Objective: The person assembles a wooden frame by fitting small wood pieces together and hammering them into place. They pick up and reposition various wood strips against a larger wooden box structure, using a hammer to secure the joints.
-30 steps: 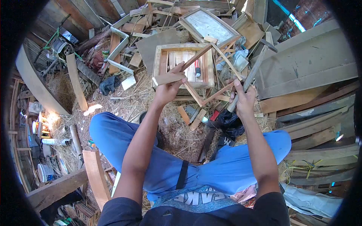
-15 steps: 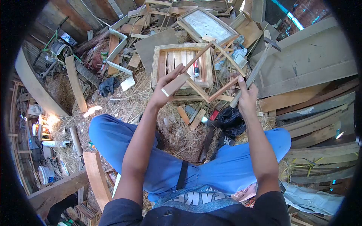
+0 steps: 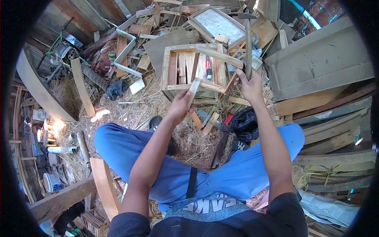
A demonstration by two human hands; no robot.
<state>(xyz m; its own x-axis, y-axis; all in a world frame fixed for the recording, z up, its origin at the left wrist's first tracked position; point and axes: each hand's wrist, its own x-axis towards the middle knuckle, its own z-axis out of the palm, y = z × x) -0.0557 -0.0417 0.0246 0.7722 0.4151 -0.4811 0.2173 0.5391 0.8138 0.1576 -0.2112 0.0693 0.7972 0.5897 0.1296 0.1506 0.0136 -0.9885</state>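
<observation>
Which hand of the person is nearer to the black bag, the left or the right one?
Right. The right hand, holding the hammer, is above the bag in the view, a little apart from it; the left hand is farther off, to the bag's left.

Frame point(image 3: 218, 57) sits between left fingers point(image 3: 182, 98) and right fingers point(image 3: 243, 78), across the box point(image 3: 165, 71) in view; contact unclear. Hammer point(image 3: 248, 47) in right fingers, head end away from body. Tool point(image 3: 208, 68) lies in box, ahead of and between both sets. Panel point(image 3: 219, 25) behind box. Bag point(image 3: 242, 125) bodyward of right fingers, board point(image 3: 316, 63) to their right. Cloth point(image 3: 117, 90) left of left fingers.
</observation>
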